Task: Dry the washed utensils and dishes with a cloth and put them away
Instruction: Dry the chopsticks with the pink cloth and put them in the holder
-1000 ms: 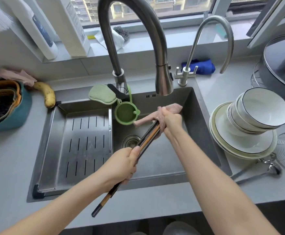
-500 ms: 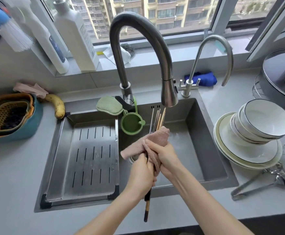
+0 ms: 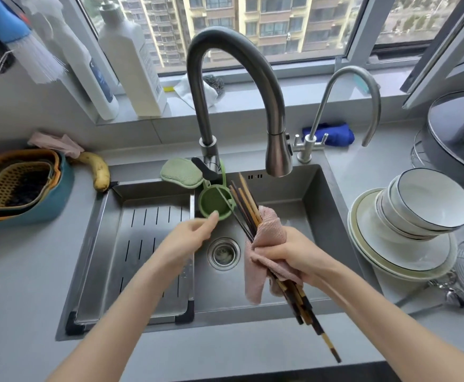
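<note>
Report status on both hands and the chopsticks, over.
Left hand open, empty, over the sink. Right hand grips pink cloth wrapped round the chopsticks. Faucet spout hangs near the chopstick tips; bowls wait on the right counter.

The sink (image 3: pixel 327 216) sits in the table (image 3: pixel 32 285), a drain tray (image 3: pixel 148 244) in its left half, the faucet (image 3: pixel 202 106) behind it and a smaller tap (image 3: pixel 305 150) right of that. Bowls (image 3: pixel 429 199) stacked on plates (image 3: pixel 418 260) stand right of the sink, ladles (image 3: pixel 451 295) before them. A banana (image 3: pixel 98 169) and baskets (image 3: pixel 18 186) lie left. Chopsticks (image 3: pixel 246 199) in a cloth (image 3: pixel 269 230) slant over the sink's right half
</note>
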{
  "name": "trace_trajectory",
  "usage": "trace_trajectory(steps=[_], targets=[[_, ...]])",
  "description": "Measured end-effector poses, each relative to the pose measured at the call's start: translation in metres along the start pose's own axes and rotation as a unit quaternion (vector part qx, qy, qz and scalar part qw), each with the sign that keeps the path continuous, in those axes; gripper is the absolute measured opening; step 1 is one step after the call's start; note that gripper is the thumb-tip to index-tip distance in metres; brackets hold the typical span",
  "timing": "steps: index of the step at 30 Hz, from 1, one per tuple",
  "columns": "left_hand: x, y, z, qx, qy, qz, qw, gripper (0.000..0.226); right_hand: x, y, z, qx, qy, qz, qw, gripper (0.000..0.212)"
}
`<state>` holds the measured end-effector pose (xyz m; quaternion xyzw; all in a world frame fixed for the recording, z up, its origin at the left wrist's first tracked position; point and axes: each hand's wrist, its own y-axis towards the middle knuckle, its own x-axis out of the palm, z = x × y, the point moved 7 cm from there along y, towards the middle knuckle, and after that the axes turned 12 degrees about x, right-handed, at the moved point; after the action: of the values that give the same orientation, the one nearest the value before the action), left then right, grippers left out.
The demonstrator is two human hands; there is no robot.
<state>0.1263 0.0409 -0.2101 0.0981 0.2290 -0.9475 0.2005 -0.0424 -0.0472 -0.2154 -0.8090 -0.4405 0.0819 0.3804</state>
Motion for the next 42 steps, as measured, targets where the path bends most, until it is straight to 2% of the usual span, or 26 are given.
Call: trace_trajectory(steps=[1, 3, 5, 8, 11, 14, 18, 20, 24, 26, 28, 29, 31, 34, 37, 40, 42], targets=[[0.012, 0.010, 0.004, 0.010, -0.085, -0.015, 0.996, 0.061, 0.005, -0.004, 0.000, 0.009, -0.032, -0.021, 0.999, 0.013], [0.037, 0.023, 0.012, 0.006, -0.229, -0.018, 0.973, 0.038, 0.012, -0.010, -0.001, 0.021, -0.080, -0.045, 0.996, 0.014], [0.054, 0.030, 0.012, 0.006, -0.314, -0.011, 0.949, 0.015, 0.012, -0.012, -0.003, 0.023, -0.106, -0.045, 0.993, 0.014], [0.067, 0.033, 0.001, 0.014, -0.311, -0.001, 0.950, 0.015, 0.009, -0.012, -0.002, 0.034, -0.119, -0.048, 0.991, 0.012], [0.064, 0.036, -0.001, 0.046, -0.248, 0.056, 0.966, 0.016, 0.008, -0.007, 0.005, 0.049, -0.104, -0.052, 0.992, 0.010], [0.063, 0.034, -0.002, 0.046, -0.215, 0.105, 0.970, 0.033, 0.007, -0.003, 0.010, 0.065, -0.094, -0.056, 0.992, 0.012], [0.051, 0.035, -0.007, 0.026, -0.216, 0.163, 0.962, 0.039, 0.009, -0.008, 0.021, 0.089, -0.077, -0.084, 0.989, 0.016], [0.046, 0.038, -0.011, 0.014, -0.261, 0.184, 0.948, 0.037, 0.007, -0.012, 0.026, 0.098, -0.082, -0.093, 0.987, 0.023], [0.044, 0.040, -0.012, -0.008, -0.357, 0.192, 0.914, 0.036, 0.008, -0.016, 0.026, 0.098, -0.073, -0.107, 0.987, 0.022], [0.051, 0.040, -0.010, -0.023, -0.456, 0.185, 0.870, 0.035, 0.010, -0.015, 0.024, 0.097, -0.058, -0.109, 0.988, 0.025], [0.063, 0.039, -0.004, -0.045, -0.554, 0.150, 0.818, 0.033, 0.012, -0.013, 0.021, 0.093, -0.043, -0.110, 0.989, 0.027], [0.070, 0.039, -0.001, -0.055, -0.581, 0.128, 0.802, 0.033, 0.013, -0.012, 0.019, 0.088, -0.031, -0.110, 0.990, 0.026], [0.079, 0.040, 0.002, -0.064, -0.611, 0.107, 0.782, 0.037, 0.015, -0.011, 0.015, 0.079, -0.010, -0.114, 0.990, 0.022], [0.069, 0.045, 0.001, -0.057, -0.613, 0.145, 0.774, 0.044, 0.013, -0.010, 0.013, 0.085, -0.022, -0.115, 0.989, 0.016], [0.030, 0.054, -0.005, -0.039, -0.602, 0.210, 0.769, 0.045, -0.002, -0.013, 0.020, 0.111, -0.048, -0.091, 0.988, 0.012], [-0.012, 0.056, -0.018, -0.036, -0.588, 0.276, 0.760, 0.045, -0.032, -0.015, 0.025, 0.112, -0.012, 0.004, 0.994, 0.008], [-0.024, 0.050, -0.022, -0.035, -0.541, 0.287, 0.790, 0.043, -0.054, -0.011, 0.026, 0.098, 0.077, 0.086, 0.988, 0.009]])
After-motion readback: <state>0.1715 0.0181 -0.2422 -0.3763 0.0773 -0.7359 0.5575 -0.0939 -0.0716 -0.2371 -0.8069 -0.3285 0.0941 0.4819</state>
